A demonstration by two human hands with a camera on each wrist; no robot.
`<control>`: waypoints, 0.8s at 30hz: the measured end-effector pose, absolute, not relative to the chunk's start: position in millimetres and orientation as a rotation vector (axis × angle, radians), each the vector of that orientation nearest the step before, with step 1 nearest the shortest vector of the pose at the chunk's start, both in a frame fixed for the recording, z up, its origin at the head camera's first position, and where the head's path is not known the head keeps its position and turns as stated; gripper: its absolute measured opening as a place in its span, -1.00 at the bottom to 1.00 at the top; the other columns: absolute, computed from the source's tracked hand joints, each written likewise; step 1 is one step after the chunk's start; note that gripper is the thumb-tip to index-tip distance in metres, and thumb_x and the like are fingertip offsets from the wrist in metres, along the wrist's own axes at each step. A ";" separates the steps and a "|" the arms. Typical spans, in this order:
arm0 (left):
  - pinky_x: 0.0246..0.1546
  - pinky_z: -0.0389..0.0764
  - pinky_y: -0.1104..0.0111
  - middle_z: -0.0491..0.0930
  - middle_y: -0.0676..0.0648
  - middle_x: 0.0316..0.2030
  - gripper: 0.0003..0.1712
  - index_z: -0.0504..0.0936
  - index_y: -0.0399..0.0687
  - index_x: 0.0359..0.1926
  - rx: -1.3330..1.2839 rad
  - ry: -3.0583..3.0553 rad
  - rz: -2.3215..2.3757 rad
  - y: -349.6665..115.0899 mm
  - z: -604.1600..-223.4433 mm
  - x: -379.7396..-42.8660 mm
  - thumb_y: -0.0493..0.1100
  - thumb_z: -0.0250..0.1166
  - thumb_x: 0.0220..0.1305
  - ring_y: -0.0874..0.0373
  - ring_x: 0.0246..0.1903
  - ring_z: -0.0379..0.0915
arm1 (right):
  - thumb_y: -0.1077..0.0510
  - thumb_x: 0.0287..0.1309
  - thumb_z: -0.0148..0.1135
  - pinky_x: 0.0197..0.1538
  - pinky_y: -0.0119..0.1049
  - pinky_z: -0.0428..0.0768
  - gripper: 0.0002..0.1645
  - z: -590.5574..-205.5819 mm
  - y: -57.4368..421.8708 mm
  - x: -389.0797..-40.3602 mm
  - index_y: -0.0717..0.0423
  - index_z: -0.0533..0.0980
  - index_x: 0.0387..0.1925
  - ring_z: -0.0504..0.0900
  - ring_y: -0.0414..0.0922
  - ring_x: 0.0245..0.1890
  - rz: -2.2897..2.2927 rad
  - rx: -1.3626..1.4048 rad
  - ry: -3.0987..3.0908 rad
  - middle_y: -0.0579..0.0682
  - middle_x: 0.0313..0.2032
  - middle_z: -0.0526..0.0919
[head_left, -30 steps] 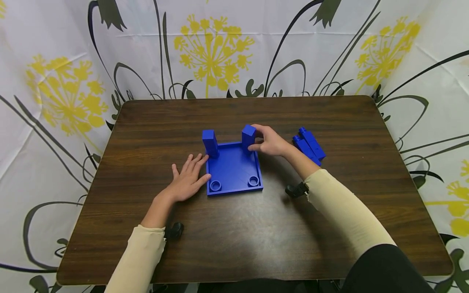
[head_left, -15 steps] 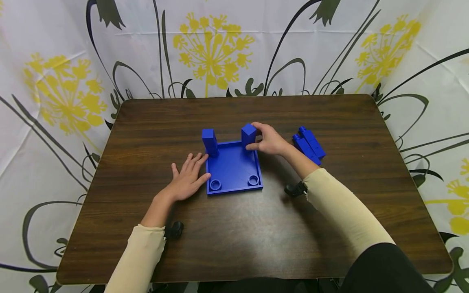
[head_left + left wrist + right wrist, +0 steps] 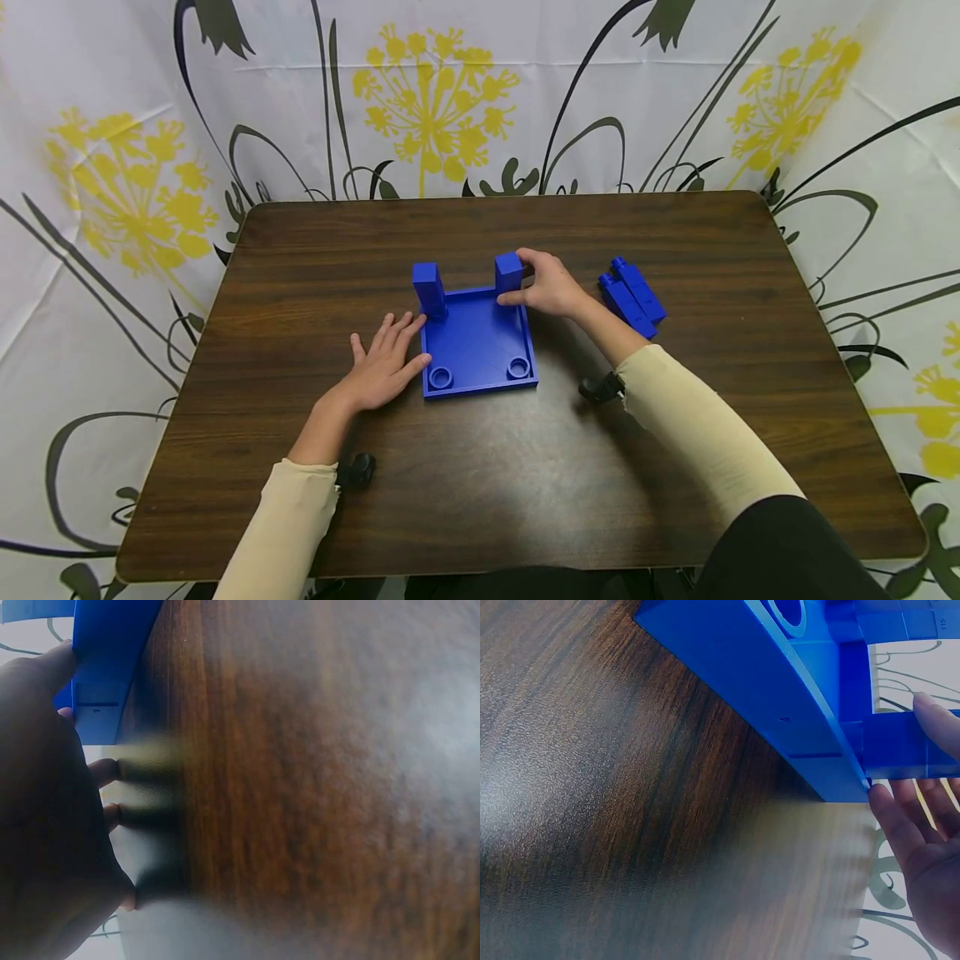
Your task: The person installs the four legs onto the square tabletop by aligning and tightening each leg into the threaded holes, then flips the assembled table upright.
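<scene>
A shallow blue square tray lies on the table, with round sockets in its two near corners. At its far left corner stands a blue square post. My right hand grips a second blue post at the far right corner; in the right wrist view this post sits against the tray's corner, thumb on one side and fingers on the other. My left hand lies with fingers spread and straight, thumb and fingertips at the tray's left side wall.
Two more blue posts with round pegs on their ends lie side by side to the right of the tray. The brown wood-grain table backs onto a white curtain printed with flowers.
The post in my right hand has turned about its upright axis, its top now squarer to the tray. My right thumb has slid left across it. My left hand has stayed put.
</scene>
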State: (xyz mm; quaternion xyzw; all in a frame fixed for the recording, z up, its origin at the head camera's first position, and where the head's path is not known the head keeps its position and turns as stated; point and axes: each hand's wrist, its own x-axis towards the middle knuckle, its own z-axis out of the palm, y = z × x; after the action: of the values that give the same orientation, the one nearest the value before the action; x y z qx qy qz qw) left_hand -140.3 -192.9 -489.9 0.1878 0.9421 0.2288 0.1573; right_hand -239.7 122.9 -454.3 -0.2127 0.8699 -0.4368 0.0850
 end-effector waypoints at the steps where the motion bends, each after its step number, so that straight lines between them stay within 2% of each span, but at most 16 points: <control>1: 0.15 -0.58 -0.40 -0.21 -0.14 0.54 -0.21 -0.18 0.24 0.57 0.535 2.692 0.649 -192.9 -489.8 -140.3 0.30 -0.15 0.49 -0.15 0.50 -0.52 | 0.11 -0.10 0.59 0.03 -0.07 0.52 -0.44 -454.5 122.6 -239.9 0.17 0.50 -0.08 0.62 0.02 -0.05 -1.302 -0.628 2.595 0.07 -0.13 0.66; 9: 0.16 -0.58 -0.39 -0.23 -0.12 0.55 -0.20 -0.19 0.24 0.57 0.528 2.691 0.628 -192.2 -488.7 -140.0 0.31 -0.15 0.48 -0.13 0.50 -0.53 | 0.12 -0.10 0.60 0.08 -0.08 0.52 -0.43 -452.0 124.6 -241.9 0.17 0.50 -0.07 0.61 0.00 -0.02 -1.291 -0.643 2.556 0.07 -0.12 0.64; 14: 0.16 -0.58 -0.39 -0.23 -0.12 0.55 -0.20 -0.20 0.25 0.57 0.528 2.691 0.628 -192.5 -489.3 -140.5 0.32 -0.16 0.48 -0.13 0.50 -0.54 | 0.25 -0.10 0.55 0.08 -0.10 0.55 -0.35 -448.0 128.6 -243.5 0.21 0.47 0.07 0.56 0.03 0.05 -1.343 -0.681 2.453 0.13 -0.05 0.60; 19: 0.16 -0.58 -0.39 -0.23 -0.11 0.55 -0.20 -0.20 0.26 0.57 0.525 2.691 0.625 -192.4 -488.7 -140.7 0.34 -0.18 0.48 -0.13 0.50 -0.54 | 0.41 -0.04 0.38 0.18 -0.07 0.48 -0.23 -445.8 132.5 -244.7 0.21 0.39 0.28 0.52 0.04 0.13 -1.435 -0.733 2.348 0.18 0.08 0.56; 24: 0.16 -0.59 -0.39 -0.24 -0.11 0.55 -0.19 -0.20 0.25 0.57 0.524 2.689 0.626 -192.4 -488.6 -140.3 0.33 -0.17 0.48 -0.13 0.50 -0.54 | 0.53 -0.01 0.18 0.28 -0.02 0.36 -0.18 -446.5 134.2 -245.0 0.25 0.31 0.36 0.45 0.07 0.24 -1.555 -0.757 2.207 0.25 0.21 0.48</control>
State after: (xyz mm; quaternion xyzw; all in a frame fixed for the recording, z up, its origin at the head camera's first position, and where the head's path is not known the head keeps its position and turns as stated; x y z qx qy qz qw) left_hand -140.3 -192.4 -488.6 0.1840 0.9437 0.2199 0.1651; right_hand -245.0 134.2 -446.5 -0.2661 0.7760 -0.5467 0.1681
